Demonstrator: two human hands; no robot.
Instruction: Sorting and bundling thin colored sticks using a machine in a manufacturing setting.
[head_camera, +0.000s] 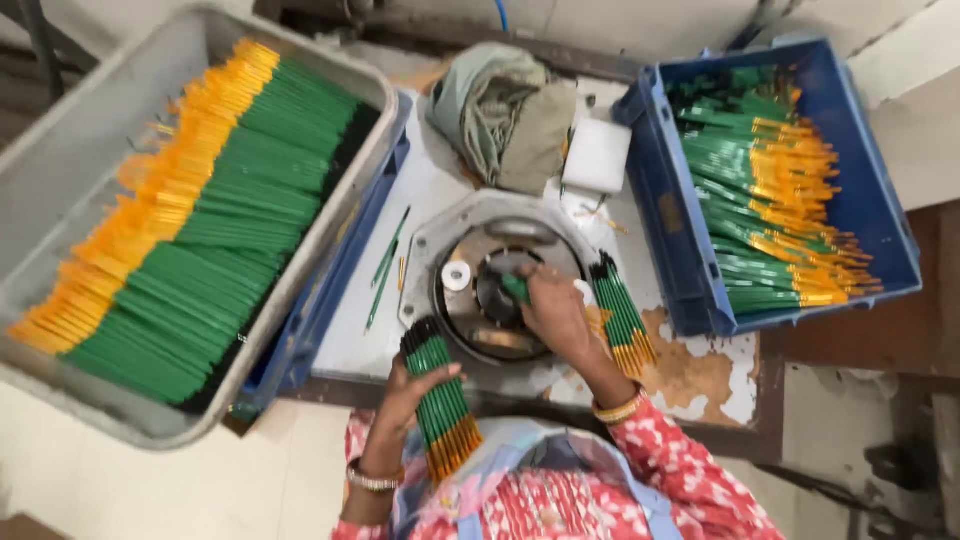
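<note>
No labels, signs or screens visible. Containers only: a grey metal tray (60, 170), rectangular, fills the left of the frame, packed with green pencils with orange-yellow ends. A blue plastic crate (880, 215), rectangular, sits upper right with the same pencils loosely piled.

The person wears a red garment printed with white and pale pink flowers, its sleeve ending above the right wrist. A pale blue strap or cloth edge crosses the chest. The right hand (556, 312) carries stacked gold and orange bangles at the wrist; the left hand (408, 388) has a silvery beaded bracelet beside a reddish bangle.
</note>
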